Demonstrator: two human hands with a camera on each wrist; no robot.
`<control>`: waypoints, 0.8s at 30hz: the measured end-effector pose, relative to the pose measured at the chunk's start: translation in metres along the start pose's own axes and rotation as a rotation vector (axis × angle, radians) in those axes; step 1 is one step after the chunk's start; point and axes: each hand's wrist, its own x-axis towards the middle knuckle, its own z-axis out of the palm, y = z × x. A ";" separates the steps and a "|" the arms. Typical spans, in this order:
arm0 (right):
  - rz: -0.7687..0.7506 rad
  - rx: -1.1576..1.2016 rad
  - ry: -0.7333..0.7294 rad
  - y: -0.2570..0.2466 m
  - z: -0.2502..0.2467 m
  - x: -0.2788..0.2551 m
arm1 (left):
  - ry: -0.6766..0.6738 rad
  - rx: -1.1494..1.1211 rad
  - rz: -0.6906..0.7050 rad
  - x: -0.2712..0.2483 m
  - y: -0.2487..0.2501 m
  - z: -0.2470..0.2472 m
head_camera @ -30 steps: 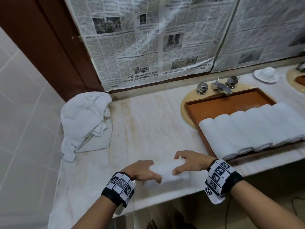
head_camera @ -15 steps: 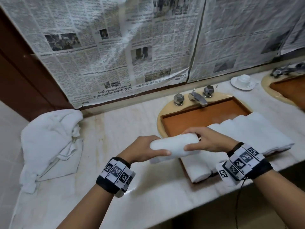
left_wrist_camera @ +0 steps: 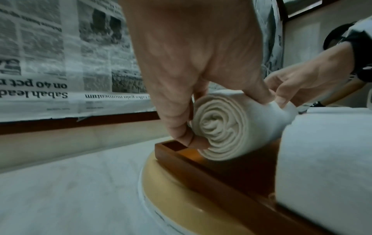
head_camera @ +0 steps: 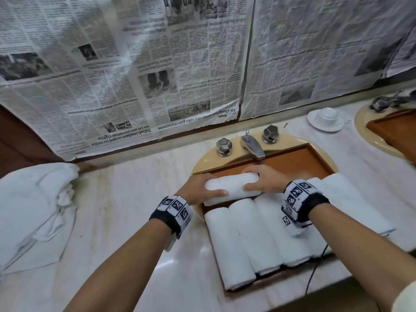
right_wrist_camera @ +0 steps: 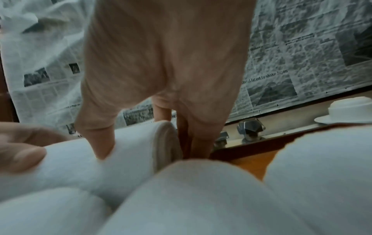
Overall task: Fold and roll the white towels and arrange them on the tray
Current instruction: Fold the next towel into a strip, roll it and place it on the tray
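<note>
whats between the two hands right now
The rolled towel, lying crosswise over the wooden tray. The left hand grips one end and the right hand the other; the head view shows it best.

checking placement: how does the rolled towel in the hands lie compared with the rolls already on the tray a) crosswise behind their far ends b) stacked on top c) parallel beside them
a: the rolled towel, gripped at each end by the left hand and right hand, runs crosswise behind the far ends of the row of rolls in the tray.
</note>
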 end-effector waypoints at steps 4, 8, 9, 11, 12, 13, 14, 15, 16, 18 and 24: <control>0.028 -0.025 -0.090 0.007 0.006 0.010 | -0.079 0.043 -0.001 0.007 -0.004 0.014; 0.047 -0.049 -0.161 0.007 0.004 0.013 | -0.105 0.080 -0.030 0.008 -0.005 0.018; 0.051 -0.051 -0.175 0.007 0.004 0.013 | -0.119 0.093 -0.044 0.008 -0.005 0.018; 0.058 -0.059 -0.193 0.005 0.004 0.012 | -0.154 0.121 -0.081 0.007 -0.007 0.018; 0.065 -0.059 -0.196 0.004 0.004 0.011 | -0.163 0.114 -0.101 0.007 -0.008 0.018; 0.072 -0.060 -0.196 0.003 0.004 0.010 | -0.170 0.097 -0.119 0.007 -0.010 0.017; 0.078 -0.059 -0.194 0.001 0.005 0.010 | -0.172 0.083 -0.128 0.005 -0.012 0.016; 0.086 -0.062 -0.190 0.000 0.006 0.009 | -0.170 0.077 -0.131 0.005 -0.013 0.016; 0.096 -0.067 -0.184 -0.002 0.006 0.008 | -0.165 0.068 -0.139 0.003 -0.012 0.016; 0.117 -0.085 -0.180 -0.006 0.005 0.007 | -0.162 0.056 -0.139 0.000 -0.011 0.018; 0.162 -0.128 -0.190 -0.011 0.004 0.005 | -0.063 0.009 -0.110 -0.010 -0.014 0.026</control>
